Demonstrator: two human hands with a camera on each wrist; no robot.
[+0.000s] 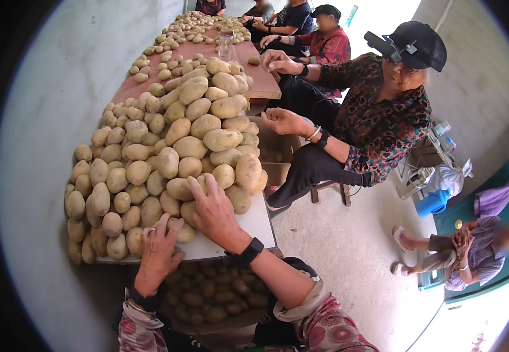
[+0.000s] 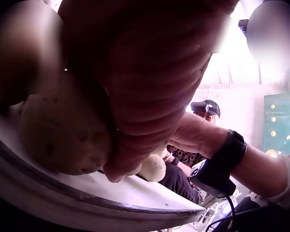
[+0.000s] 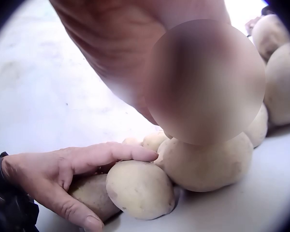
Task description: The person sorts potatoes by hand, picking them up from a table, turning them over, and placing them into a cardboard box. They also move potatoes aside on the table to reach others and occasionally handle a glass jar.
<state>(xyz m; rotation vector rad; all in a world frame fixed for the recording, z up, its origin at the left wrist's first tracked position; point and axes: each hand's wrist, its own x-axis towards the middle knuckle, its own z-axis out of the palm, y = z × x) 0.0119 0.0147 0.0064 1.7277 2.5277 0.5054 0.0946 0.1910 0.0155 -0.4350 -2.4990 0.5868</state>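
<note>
A large heap of potatoes [image 1: 166, 141] covers the near end of the table. My left hand [image 1: 159, 251] rests on potatoes at the heap's front edge, fingers spread and loosely bent. To its right, my right hand [image 1: 214, 214] lies over the heap with its fingertips on potatoes near the white tabletop [image 1: 260, 220]. In the right wrist view the left hand [image 3: 63, 176] lies across a potato [image 3: 140, 189], its thumb lower down. The left wrist view shows a potato [image 2: 65, 130] beside the left palm; part of that view is blurred.
Under the table edge is a container of potatoes [image 1: 213, 293]. A person in a patterned shirt [image 1: 378, 111] sits at the table's right side, with others farther back. Along the left runs a wall [image 1: 43, 117]. A blue jug [image 1: 433, 203] stands at the right.
</note>
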